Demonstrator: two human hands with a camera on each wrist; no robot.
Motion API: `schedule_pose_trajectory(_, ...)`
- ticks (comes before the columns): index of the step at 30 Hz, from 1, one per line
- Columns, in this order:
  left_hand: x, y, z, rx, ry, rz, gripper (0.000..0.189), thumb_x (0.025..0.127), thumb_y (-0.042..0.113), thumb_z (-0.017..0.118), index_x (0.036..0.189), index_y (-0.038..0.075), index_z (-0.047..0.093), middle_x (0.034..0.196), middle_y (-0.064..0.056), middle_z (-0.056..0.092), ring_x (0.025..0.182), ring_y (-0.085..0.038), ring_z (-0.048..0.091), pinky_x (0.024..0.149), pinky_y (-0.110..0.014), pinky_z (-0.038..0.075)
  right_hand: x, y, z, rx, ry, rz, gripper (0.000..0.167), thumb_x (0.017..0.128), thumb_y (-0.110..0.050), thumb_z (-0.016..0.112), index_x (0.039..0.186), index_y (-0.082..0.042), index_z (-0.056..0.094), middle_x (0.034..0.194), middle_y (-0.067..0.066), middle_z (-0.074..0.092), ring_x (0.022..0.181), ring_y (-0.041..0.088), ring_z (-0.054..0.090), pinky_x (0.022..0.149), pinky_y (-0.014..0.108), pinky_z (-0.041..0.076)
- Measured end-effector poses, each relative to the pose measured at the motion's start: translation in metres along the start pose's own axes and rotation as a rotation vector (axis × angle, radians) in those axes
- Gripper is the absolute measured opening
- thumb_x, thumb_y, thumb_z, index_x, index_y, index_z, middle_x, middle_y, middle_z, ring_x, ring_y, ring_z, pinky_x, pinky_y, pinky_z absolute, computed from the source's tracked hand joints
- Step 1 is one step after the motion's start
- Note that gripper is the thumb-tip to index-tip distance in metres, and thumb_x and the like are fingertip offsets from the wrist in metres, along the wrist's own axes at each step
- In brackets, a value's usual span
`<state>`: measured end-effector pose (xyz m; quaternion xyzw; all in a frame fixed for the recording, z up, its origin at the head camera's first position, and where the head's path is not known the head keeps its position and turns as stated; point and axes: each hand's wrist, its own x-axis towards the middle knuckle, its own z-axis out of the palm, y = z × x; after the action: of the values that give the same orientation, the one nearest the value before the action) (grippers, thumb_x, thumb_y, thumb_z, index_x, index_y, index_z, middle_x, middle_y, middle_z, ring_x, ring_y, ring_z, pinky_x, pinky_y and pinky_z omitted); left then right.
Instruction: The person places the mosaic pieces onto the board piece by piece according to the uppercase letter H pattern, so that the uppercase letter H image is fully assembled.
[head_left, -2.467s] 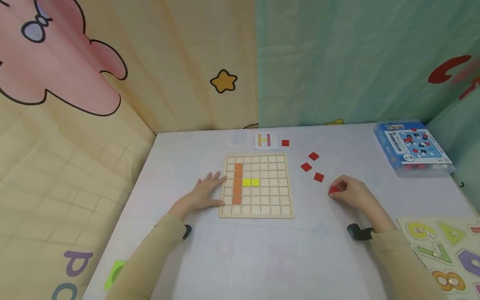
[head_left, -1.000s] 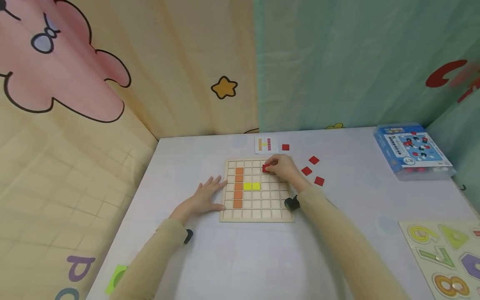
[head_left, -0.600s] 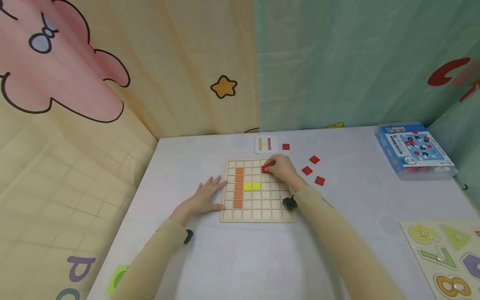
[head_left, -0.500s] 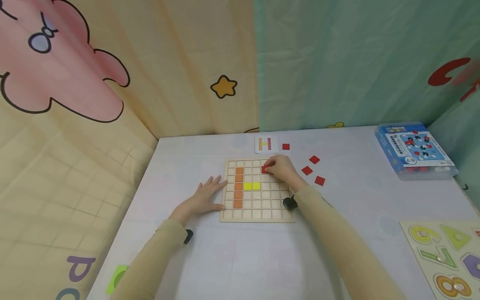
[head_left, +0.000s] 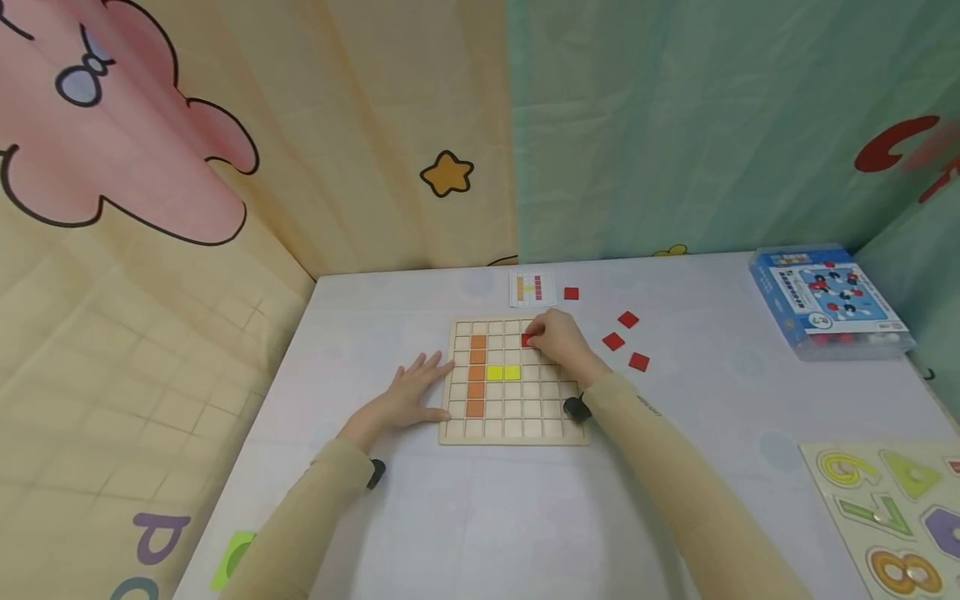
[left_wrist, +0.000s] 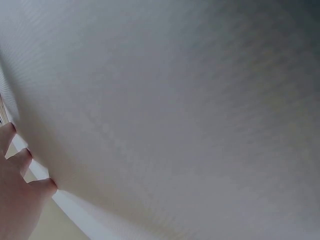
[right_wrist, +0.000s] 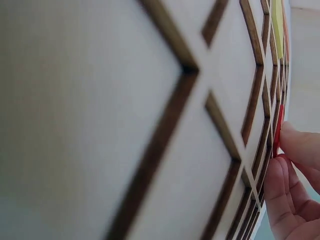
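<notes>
A pale wooden grid board point(head_left: 513, 429) lies on the table. It bears a column of orange tiles point(head_left: 477, 372) and two yellow tiles point(head_left: 503, 372). Near the board's top, my right hand point(head_left: 561, 340) pinches a square red tile point(head_left: 527, 340) over the second row. In the right wrist view, thumb and fingertips hold the red tile point(right_wrist: 279, 130) low against the grid; whether it is fully seated in a cell I cannot tell. My left hand point(head_left: 405, 396) lies spread beside the board, thumb and a finger touching its left edge. The left wrist view shows mostly blurred cloth and some fingers point(left_wrist: 22, 162).
Several loose red tiles point(head_left: 613, 341) lie right of and behind the board. A small pattern card point(head_left: 533, 289) lies behind it. A blue box point(head_left: 831, 300) stands at the back right, a number-and-shape puzzle sheet point(head_left: 888, 517) at the front right, and a green piece point(head_left: 234, 557) at the front left.
My right hand has carried the red tile leftward from the table onto the board, lately shifting it only slightly. The left hand keeps its place at the board's edge.
</notes>
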<state>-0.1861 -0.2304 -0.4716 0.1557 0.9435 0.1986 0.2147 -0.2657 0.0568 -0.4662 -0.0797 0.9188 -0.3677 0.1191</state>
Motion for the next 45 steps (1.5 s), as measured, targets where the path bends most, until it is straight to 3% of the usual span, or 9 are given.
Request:
schedule_pose_trajectory(6, 0.001, 0.001, 0.001, -0.011, -0.001, 0.002, 0.093, 0.083, 0.042, 0.076, 0.157, 0.02, 0.026, 0.167, -0.011, 0.008, 0.154, -0.036, -0.004, 0.12, -0.063, -0.002, -0.005, 0.004, -0.005, 0.029, -0.012, 0.019, 0.026, 0.094, -0.018, 0.067, 0.115, -0.004, 0.071, 0.116, 0.013, 0.062, 0.103, 0.026, 0.057, 0.094, 0.039, 0.051)
schedule_pose_trajectory(12, 0.002, 0.0, 0.0, -0.006, -0.01, -0.007, 0.094, 0.083, 0.043, 0.076, 0.158, 0.021, 0.024, 0.167, -0.01, 0.006, 0.154, -0.035, -0.005, 0.12, -0.063, -0.003, -0.026, 0.017, -0.032, 0.148, 0.021, 0.043, 0.036, 0.095, -0.024, 0.064, 0.128, -0.007, 0.064, 0.123, 0.015, 0.064, 0.111, 0.029, 0.059, 0.097, 0.042, 0.052)
schedule_pose_trajectory(19, 0.002, 0.0, 0.0, -0.01, -0.013, -0.015, 0.094, 0.083, 0.043, 0.076, 0.158, 0.022, 0.024, 0.167, -0.009, 0.006, 0.154, -0.034, -0.006, 0.121, -0.062, -0.004, -0.061, 0.063, -0.073, 0.149, 0.081, 0.118, 0.038, 0.096, -0.022, 0.063, 0.131, -0.006, 0.061, 0.123, 0.018, 0.064, 0.109, 0.03, 0.06, 0.09, 0.04, 0.055)
schedule_pose_trajectory(26, 0.002, 0.0, 0.0, -0.007, -0.016, -0.013, 0.094, 0.083, 0.044, 0.076, 0.158, 0.021, 0.024, 0.167, -0.01, 0.006, 0.154, -0.035, -0.005, 0.12, -0.063, -0.003, -0.086, 0.105, -0.094, 0.142, 0.068, 0.187, 0.046, 0.097, -0.028, 0.062, 0.135, -0.003, 0.055, 0.127, 0.023, 0.06, 0.113, 0.035, 0.057, 0.094, 0.044, 0.053)
schedule_pose_trajectory(30, 0.003, 0.0, -0.001, 0.004, -0.019, -0.017, 0.094, 0.083, 0.044, 0.076, 0.158, 0.022, 0.023, 0.167, -0.01, 0.006, 0.154, -0.035, -0.005, 0.12, -0.063, -0.003, -0.09, 0.112, -0.097, 0.136, 0.043, 0.201, 0.05, 0.096, -0.032, 0.063, 0.135, -0.002, 0.054, 0.127, 0.024, 0.06, 0.112, 0.035, 0.057, 0.093, 0.041, 0.053)
schedule_pose_trajectory(36, 0.002, -0.001, -0.001, 0.002, -0.014, -0.005, 0.094, 0.083, 0.044, 0.076, 0.158, 0.02, 0.024, 0.167, -0.011, 0.006, 0.154, -0.037, -0.004, 0.12, -0.064, -0.003, -0.087, 0.116, -0.091, 0.063, 0.0, 0.181, 0.048, 0.095, -0.03, 0.065, 0.131, 0.001, 0.057, 0.121, 0.023, 0.063, 0.109, 0.035, 0.058, 0.096, 0.047, 0.052)
schedule_pose_trajectory(45, 0.0, 0.001, -0.002, -0.001, -0.011, 0.003, 0.094, 0.083, 0.043, 0.076, 0.158, 0.02, 0.024, 0.167, -0.011, 0.007, 0.154, -0.036, -0.004, 0.12, -0.064, -0.003, -0.085, 0.112, -0.084, -0.015, 0.002, 0.209, 0.042, 0.092, -0.023, 0.069, 0.124, 0.002, 0.059, 0.108, 0.02, 0.059, 0.097, 0.032, 0.053, 0.078, 0.032, 0.051)
